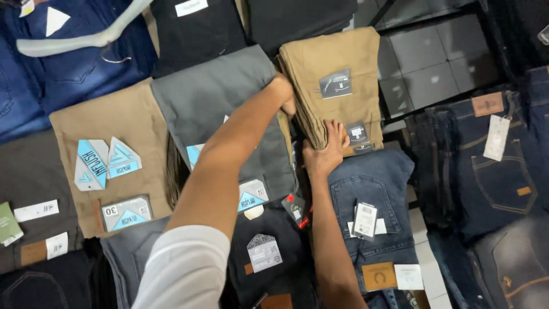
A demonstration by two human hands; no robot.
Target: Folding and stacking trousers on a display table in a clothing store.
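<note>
A stack of folded tan trousers (337, 63) with dark tags lies at the top centre. My left hand (284, 94), on a white-sleeved arm reaching up from the lower left, is curled over the stack's left edge. Its fingers are tucked into the gap beside folded grey trousers (211, 97) and are hidden. My right hand (325, 151) lies flat on the stack's lower left corner, fingers spread over the cloth. Below that hand are folded blue jeans (372, 183) with hanging paper tags.
Folded trousers cover the surface: another tan pair (114, 126) with light blue tags at left, dark pairs along the top and bottom, blue jeans (492, 166) at right. A pale hanger (74, 40) lies on jeans at top left. Grey floor tiles (434, 63) show at upper right.
</note>
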